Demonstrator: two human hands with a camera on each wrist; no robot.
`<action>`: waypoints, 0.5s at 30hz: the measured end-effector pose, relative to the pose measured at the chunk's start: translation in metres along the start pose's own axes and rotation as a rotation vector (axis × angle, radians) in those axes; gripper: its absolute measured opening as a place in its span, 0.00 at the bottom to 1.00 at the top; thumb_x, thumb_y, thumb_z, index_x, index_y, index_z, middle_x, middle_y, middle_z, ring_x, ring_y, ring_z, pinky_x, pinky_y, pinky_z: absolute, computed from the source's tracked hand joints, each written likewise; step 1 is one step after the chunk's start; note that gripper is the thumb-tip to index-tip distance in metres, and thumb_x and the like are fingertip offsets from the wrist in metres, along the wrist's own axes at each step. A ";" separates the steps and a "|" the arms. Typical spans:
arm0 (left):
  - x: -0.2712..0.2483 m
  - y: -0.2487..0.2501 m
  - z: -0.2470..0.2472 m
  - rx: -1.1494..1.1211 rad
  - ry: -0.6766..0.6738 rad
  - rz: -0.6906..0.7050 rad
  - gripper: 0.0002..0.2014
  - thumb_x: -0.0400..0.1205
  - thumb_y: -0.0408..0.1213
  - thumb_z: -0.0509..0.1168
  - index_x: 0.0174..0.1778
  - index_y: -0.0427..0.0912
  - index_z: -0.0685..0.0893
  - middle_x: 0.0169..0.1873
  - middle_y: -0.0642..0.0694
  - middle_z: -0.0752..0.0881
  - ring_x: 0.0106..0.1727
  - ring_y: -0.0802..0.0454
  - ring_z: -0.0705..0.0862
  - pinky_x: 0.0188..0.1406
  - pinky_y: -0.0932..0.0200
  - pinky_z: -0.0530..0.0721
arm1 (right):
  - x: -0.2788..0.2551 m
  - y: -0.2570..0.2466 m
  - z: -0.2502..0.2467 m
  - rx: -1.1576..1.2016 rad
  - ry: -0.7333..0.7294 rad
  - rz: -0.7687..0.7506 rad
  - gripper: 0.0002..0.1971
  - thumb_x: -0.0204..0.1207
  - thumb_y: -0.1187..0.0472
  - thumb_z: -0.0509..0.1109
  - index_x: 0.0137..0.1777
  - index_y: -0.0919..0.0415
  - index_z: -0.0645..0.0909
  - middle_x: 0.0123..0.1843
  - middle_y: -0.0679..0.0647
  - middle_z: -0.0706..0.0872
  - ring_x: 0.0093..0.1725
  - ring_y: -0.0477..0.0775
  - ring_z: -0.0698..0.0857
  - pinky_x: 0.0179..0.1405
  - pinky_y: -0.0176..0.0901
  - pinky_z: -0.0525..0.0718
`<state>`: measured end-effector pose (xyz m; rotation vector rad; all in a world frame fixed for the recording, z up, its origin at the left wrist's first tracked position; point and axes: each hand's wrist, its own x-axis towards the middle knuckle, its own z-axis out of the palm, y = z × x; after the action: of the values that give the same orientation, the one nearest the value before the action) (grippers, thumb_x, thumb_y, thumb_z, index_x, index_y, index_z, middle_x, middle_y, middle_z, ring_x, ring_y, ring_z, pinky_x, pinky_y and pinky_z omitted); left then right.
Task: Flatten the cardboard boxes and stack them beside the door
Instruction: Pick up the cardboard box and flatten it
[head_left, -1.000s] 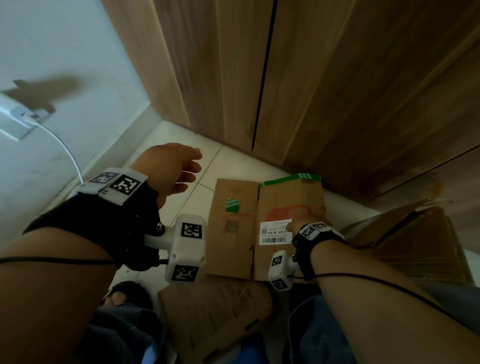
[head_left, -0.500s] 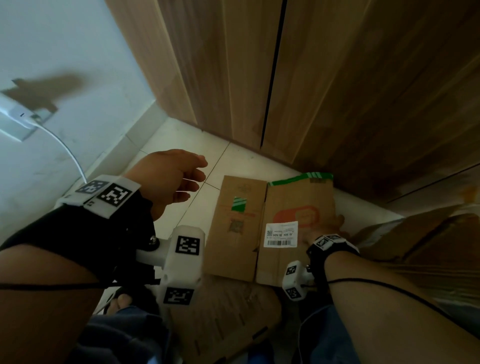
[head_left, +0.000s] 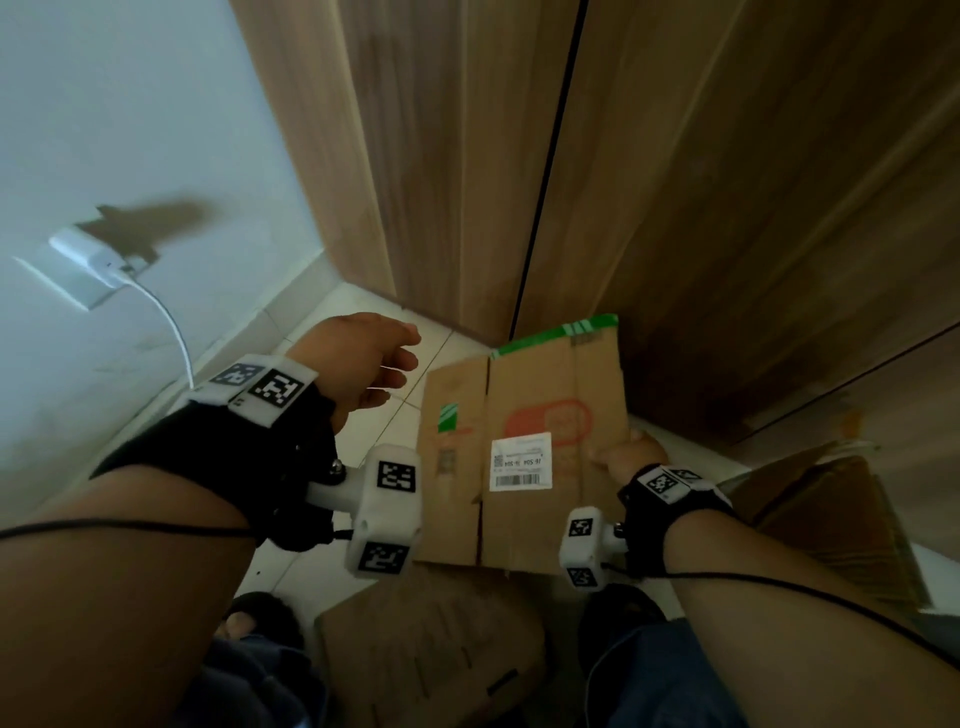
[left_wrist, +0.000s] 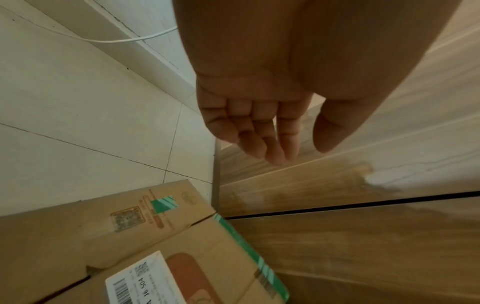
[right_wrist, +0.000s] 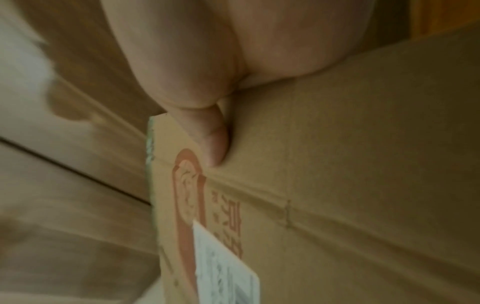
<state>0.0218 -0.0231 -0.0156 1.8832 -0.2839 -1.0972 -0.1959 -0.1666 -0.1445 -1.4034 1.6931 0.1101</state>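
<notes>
A flattened cardboard box (head_left: 540, 415) with a white shipping label, a red print and green tape along its far edge hangs tilted just in front of the wooden door (head_left: 727, 208). My right hand (head_left: 621, 456) grips its right edge; the thumb (right_wrist: 215, 144) presses on the printed face and the fingers are hidden underneath. My left hand (head_left: 363, 358) hovers left of the box with fingers relaxed and empty, clear of the cardboard. In the left wrist view the open palm (left_wrist: 259, 133) hangs above the box (left_wrist: 182, 246) and the floor tiles.
Another flat cardboard piece (head_left: 431, 649) lies on the floor between my feet. More cardboard (head_left: 831, 509) leans at the right. A white charger (head_left: 88, 260) sits in the wall socket, its cable (head_left: 174, 332) running down to the floor at the left.
My right hand slid from the label to the box's right edge and carried the box closer to the door. The left hand stayed open beside it.
</notes>
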 end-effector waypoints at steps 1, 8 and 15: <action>-0.003 0.001 -0.003 -0.009 0.004 0.006 0.06 0.80 0.39 0.62 0.42 0.45 0.83 0.33 0.47 0.82 0.32 0.52 0.78 0.31 0.61 0.74 | -0.008 -0.007 -0.003 0.075 0.007 -0.042 0.23 0.73 0.62 0.72 0.69 0.61 0.76 0.66 0.60 0.84 0.62 0.63 0.83 0.61 0.49 0.81; -0.020 0.002 -0.027 -0.041 0.075 0.023 0.10 0.81 0.39 0.63 0.54 0.40 0.80 0.45 0.43 0.82 0.44 0.48 0.79 0.43 0.54 0.78 | -0.071 -0.055 -0.040 0.347 -0.018 -0.303 0.19 0.74 0.67 0.71 0.65 0.58 0.78 0.59 0.56 0.86 0.54 0.58 0.83 0.59 0.56 0.82; -0.038 -0.003 -0.045 0.072 0.067 -0.016 0.40 0.71 0.58 0.68 0.79 0.54 0.62 0.76 0.45 0.72 0.72 0.41 0.73 0.64 0.42 0.79 | -0.125 -0.093 -0.067 0.664 -0.218 -0.452 0.17 0.75 0.72 0.67 0.62 0.57 0.78 0.50 0.57 0.87 0.50 0.60 0.86 0.53 0.60 0.84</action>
<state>0.0346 0.0274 0.0124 1.9845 -0.2738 -1.0450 -0.1648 -0.1451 0.0206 -1.1672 1.0524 -0.4931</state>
